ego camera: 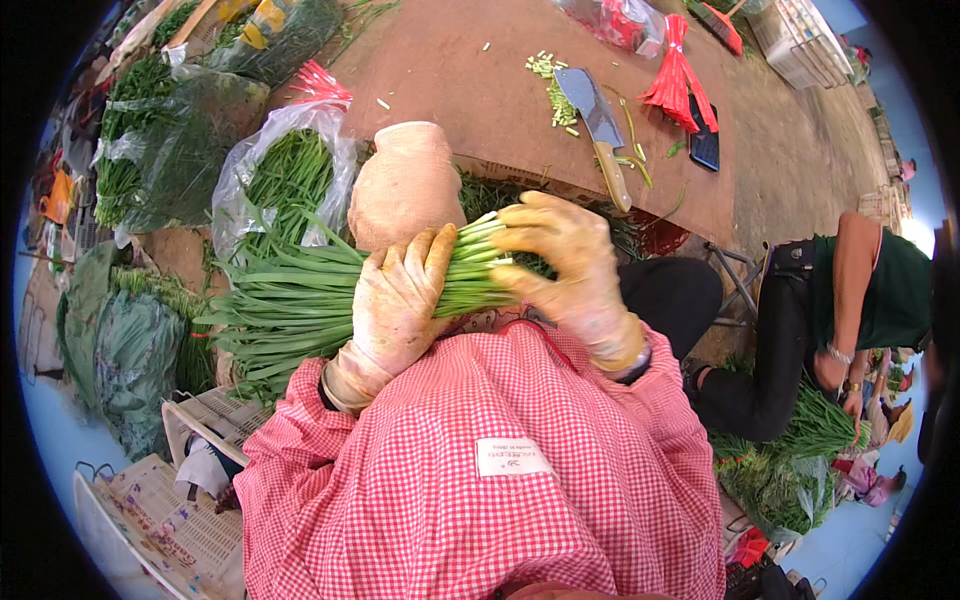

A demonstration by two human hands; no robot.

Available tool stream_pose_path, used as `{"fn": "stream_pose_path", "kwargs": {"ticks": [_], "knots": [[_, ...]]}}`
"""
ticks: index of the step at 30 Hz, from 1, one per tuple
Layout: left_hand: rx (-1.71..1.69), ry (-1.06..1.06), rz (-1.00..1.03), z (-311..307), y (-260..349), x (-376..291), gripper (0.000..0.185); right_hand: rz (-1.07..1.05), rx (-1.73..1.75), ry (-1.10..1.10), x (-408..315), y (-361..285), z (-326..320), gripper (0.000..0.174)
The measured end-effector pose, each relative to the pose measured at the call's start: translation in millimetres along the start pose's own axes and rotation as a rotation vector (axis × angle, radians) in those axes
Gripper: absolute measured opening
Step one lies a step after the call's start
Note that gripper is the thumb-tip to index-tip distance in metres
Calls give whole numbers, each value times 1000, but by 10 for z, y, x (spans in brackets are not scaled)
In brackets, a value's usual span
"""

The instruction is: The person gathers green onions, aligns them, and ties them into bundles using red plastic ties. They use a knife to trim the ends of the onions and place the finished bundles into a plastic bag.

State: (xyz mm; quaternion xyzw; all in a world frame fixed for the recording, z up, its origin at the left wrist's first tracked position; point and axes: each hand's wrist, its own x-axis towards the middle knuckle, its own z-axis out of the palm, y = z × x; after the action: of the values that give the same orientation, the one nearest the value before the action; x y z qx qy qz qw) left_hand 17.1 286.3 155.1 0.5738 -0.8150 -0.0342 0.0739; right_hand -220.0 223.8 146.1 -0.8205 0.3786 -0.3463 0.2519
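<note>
My left hand (397, 307), in a stained pale glove, grips a bunch of garlic chives (300, 300) around its stalks. The long green leaves spread to the left, and the pale cut ends point right. My right hand (566, 262), in a yellowish glove and slightly blurred, is at those ends with its fingers apart; whether it touches the stalks I cannot tell. Beyond my hands, on the brown board (450, 75), lies a cleaver (592, 112) with a wooden handle, beside chopped stalk ends (561, 101). Red plastic ties (675, 75) lie to the right of the cleaver.
A black phone (703, 142) lies under the ties' ends. Bagged greens (289, 180) stand at the left, near plastic crates (157, 517). At the right, a person in a dark green top (885, 300) bends over more green bunches (817, 420). A red broom (720, 30) is at the top right.
</note>
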Motion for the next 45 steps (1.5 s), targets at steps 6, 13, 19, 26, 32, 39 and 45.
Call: {"fn": "stream_pose_path", "kwargs": {"ticks": [6,13,19,26,32,39,45], "knots": [[-80,-74,-25,-249,-143,-65,131,-189,-195,-107,351,-301,54,18],[-90,-164,-138,-385,-317,-284,136,-144,-388,-126,241,-108,-347,12],[-214,-79,-220,-356,-455,-342,136,102,-535,311,-45,158,-1625,24],[-102,55,-68,-436,-391,-436,115,55,-372,-458,-342,486,-1289,29],[-80,118,-81,-149,-377,-301,121,-163,351,-118,491,-111,-136,31],[-579,72,-243,-128,-729,-250,112,622,147,-34,293,408,-87,26],[-597,16,-262,24,-847,-205,104,196,1237,-182,167,191,250,30]]}}
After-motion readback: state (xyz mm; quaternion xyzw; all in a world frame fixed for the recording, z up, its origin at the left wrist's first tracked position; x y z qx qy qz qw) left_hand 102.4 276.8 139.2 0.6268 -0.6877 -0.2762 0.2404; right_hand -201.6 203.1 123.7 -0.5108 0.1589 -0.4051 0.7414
